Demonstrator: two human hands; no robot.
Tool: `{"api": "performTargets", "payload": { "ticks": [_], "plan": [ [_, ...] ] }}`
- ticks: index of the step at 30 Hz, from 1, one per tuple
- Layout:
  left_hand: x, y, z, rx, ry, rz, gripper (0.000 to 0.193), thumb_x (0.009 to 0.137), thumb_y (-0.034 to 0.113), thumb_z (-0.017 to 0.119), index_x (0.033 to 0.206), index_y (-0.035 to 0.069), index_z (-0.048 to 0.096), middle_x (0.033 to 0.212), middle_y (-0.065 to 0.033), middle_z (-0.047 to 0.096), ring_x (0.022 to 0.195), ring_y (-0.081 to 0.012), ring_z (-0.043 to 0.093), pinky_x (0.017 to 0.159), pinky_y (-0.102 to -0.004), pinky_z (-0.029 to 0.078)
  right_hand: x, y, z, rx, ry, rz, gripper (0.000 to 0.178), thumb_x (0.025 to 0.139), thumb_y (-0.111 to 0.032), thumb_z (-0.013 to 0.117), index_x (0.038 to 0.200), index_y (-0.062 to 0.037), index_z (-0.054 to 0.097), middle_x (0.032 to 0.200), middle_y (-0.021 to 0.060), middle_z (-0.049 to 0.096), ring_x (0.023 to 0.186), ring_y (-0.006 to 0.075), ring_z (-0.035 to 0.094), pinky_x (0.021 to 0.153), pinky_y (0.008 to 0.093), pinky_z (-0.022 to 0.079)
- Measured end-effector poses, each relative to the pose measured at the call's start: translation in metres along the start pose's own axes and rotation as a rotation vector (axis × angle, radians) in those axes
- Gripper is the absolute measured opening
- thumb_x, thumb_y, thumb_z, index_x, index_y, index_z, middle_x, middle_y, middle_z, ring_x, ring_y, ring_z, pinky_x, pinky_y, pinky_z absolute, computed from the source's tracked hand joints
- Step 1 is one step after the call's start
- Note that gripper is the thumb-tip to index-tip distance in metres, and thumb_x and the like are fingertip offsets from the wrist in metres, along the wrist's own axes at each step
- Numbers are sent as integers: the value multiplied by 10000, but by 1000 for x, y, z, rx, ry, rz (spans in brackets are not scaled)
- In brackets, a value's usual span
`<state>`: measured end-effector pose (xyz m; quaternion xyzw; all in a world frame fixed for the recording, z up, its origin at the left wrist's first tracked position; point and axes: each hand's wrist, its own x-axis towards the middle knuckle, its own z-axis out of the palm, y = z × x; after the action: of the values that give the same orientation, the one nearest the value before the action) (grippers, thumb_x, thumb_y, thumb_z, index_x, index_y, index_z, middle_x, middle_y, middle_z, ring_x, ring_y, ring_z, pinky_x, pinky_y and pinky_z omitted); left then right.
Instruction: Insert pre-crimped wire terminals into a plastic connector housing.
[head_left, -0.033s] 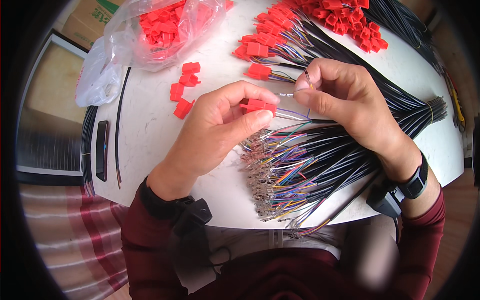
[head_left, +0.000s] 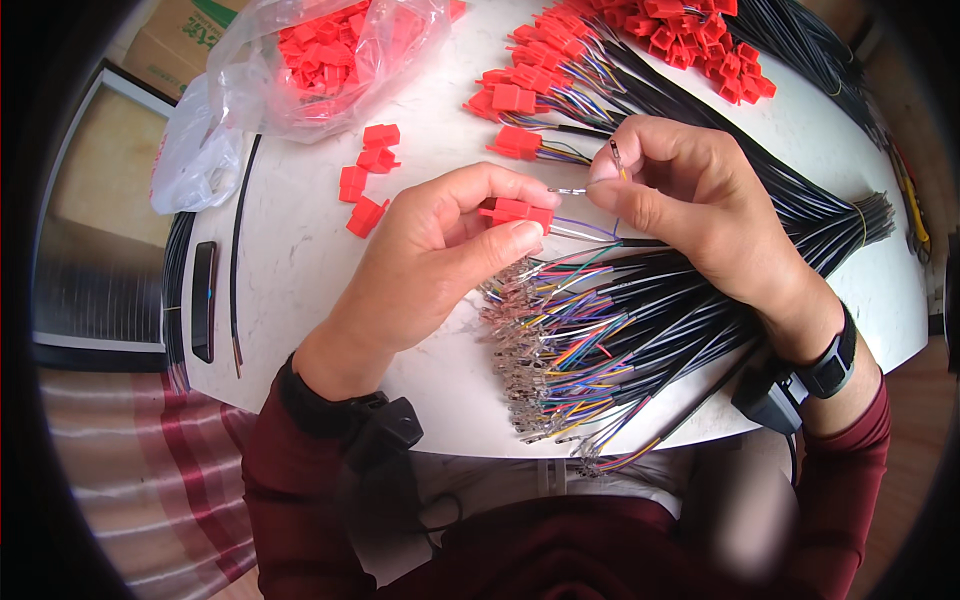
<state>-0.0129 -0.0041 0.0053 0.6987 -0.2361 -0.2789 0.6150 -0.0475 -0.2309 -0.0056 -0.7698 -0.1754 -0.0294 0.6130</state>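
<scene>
Above the middle of the white desk [head_left: 430, 405], the left hand [head_left: 425, 235] is closed to a narrow pinch, holding a red connector housing [head_left: 520, 211] between thumb and fingers. The housing's long axis runs roughly from the left edge toward the right edge; pale and purple wires [head_left: 583, 232] meet its right end. Just beside it, the right hand [head_left: 690, 195] pinches a wire between thumb and forefinger, its metal terminal [head_left: 569, 190] pointing toward the left edge, near the left forefinger's tip; whether they touch, I cannot tell. Another terminal [head_left: 615, 152] by the right fingers points toward the far edge. Black cables [head_left: 670, 325] fan out nearer the front edge.
</scene>
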Motion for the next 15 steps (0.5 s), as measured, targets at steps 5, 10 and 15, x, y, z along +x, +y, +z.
{"api": "performTargets", "payload": {
  "ticks": [5, 10, 15],
  "plan": [
    [2, -6, -3, -122, -40, 0, 283, 898, 43, 571, 1176, -8, 559, 1176, -75, 588, 1025, -131, 566, 913, -292, 460, -1, -8, -1, -282, -7, -204, 60, 828, -29, 644, 848, -7, 591, 772, 37, 565, 712, 118, 536, 663, 264, 444],
    [3, -9, -5, -244, -83, -17, 312, 893, 15, 556, 1204, -11, 539, 1204, -73, 568, 1070, -133, 543, 928, -307, 449, -1, -9, -6, -498, -43, -347, 107, 762, 38, 652, 841, 4, 589, 820, 86, 573, 761, 218, 566, 689, 313, 466],
    [6, -12, -4, -348, -84, -62, 344, 896, 0, 534, 1239, -16, 512, 1202, -67, 562, 1047, -128, 543, 937, -317, 438, -3, -8, -3, -627, 5, -528, 153, 734, 53, 667, 858, -9, 601, 820, 102, 538, 782, 276, 541, 682, 344, 460]
  ]
}}
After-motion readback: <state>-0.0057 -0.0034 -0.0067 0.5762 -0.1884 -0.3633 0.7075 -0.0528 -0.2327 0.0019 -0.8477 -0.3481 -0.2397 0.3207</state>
